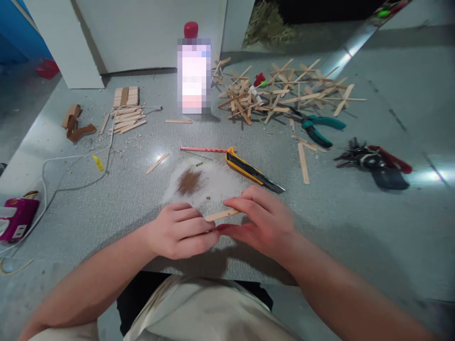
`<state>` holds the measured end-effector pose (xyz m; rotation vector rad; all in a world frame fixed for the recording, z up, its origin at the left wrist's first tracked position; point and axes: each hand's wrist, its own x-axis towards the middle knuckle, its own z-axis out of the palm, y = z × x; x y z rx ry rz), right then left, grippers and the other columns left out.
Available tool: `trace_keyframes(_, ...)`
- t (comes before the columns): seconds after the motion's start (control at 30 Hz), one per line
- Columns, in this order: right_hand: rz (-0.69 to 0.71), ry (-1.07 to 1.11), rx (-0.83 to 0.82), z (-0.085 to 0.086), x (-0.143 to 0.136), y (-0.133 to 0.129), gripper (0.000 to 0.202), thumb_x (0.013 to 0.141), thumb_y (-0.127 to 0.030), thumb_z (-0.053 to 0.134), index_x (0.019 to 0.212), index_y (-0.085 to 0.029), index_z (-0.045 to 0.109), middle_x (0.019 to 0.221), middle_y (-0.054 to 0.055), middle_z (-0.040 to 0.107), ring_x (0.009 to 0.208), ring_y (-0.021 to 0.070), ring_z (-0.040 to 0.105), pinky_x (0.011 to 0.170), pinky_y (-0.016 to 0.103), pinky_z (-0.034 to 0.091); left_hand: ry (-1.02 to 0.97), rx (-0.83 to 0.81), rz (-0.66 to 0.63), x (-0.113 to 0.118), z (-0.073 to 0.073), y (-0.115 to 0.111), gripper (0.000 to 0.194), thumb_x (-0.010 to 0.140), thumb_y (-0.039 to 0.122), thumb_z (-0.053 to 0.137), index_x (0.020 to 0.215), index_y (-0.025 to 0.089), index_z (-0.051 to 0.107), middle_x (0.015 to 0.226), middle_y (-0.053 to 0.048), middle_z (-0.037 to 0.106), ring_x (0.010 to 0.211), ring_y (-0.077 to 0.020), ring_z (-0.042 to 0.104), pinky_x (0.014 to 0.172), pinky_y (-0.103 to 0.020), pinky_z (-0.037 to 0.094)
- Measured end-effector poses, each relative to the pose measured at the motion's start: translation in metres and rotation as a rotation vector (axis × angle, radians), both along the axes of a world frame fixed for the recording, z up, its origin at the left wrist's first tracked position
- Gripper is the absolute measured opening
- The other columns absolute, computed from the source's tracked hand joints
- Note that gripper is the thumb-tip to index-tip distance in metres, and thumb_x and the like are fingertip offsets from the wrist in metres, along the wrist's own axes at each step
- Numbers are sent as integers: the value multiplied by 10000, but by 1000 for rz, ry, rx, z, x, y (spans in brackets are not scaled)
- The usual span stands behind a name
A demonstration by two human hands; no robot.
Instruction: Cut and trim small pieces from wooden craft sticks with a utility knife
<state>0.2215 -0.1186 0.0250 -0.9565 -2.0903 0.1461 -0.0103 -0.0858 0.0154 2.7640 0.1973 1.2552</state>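
Note:
A flat wooden craft stick with small dark marks spans the gap between my hands, just above the table's near side. My left hand is closed on its left end, fingers curled. At the other end, my right hand grips it between thumb and fingers. Beyond my hands lies a utility knife with a yellow and black body, its blade out and pointing right. A pink pencil touches the knife's far end. White powdery dust with a brown patch covers the tabletop in front of my fingers.
A heap of craft sticks fills the back right, with teal-handled pliers and a bunch of keys nearby. Stacked sticks lie back left. A red-capped bottle stands behind. A white cable runs to a purple power block.

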Motion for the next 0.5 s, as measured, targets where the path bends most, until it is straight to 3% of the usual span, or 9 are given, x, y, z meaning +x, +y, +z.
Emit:
trace_keyframes(0.23, 11, 24, -50, -4, -2, 0, 244, 969, -399, 672, 1119, -221, 598, 778, 14, 561, 698, 173, 527, 623, 314, 458, 5, -100, 41, -3, -4, -1, 85, 950, 169, 641, 1025, 135, 664, 877, -41, 745, 692, -131, 653, 601, -276, 508)
trace_keyframes(0.5, 8, -10, -14, -7, -1, -1, 201, 933, -281, 714, 1083, -212, 600, 777, 7, 557, 707, 175, 517, 636, 325, 453, 17, -173, 118, 0, -3, -1, 41, 971, 154, 604, 952, 150, 640, 897, -52, 755, 644, -127, 650, 583, -274, 490)
